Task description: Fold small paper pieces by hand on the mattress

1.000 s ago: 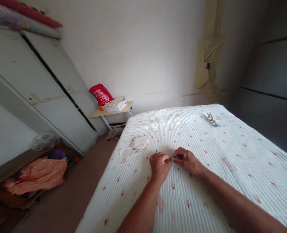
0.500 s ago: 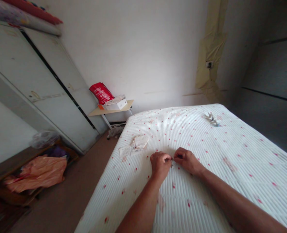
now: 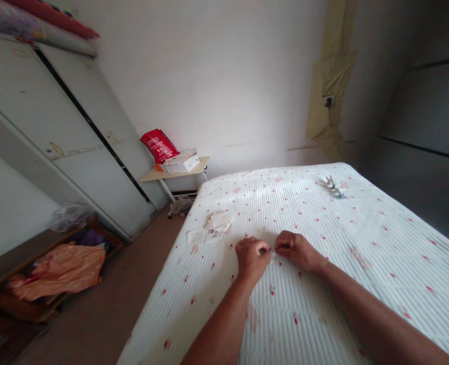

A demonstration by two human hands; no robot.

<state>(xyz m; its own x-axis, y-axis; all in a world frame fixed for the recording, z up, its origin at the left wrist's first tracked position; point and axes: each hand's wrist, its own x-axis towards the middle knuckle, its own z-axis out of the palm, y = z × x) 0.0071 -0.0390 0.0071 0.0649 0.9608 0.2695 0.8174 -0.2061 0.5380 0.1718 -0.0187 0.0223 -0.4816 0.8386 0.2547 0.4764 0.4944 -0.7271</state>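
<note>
Both hands are low over the middle of a white ribbed bedspread [image 3: 323, 304] with small red marks. My left hand [image 3: 252, 255] is closed in a pinch, its fingertips at a tiny greyish, shiny thing [image 3: 272, 256] too small to name. Just to its right, my right hand [image 3: 296, 249] is also pinched, thumb against bent fingers, close to the same small thing. Whatever lies between the right fingertips is hidden. Beyond my left hand are several printed paper pieces [image 3: 219, 223], with thin dark strands on them.
A small cluster of pale objects [image 3: 333, 187] lies near the bed's far right. Past the far left corner, a small table [image 3: 154, 175] bears a red bag [image 3: 159, 145] and a white box [image 3: 186, 163]. Cabinets [image 3: 76, 116] and an orange plastic bag [image 3: 63, 266] are at left.
My right hand has shifted slightly right, and the gap between the hands is a little wider. The small shiny thing shows more clearly by the left fingertips.
</note>
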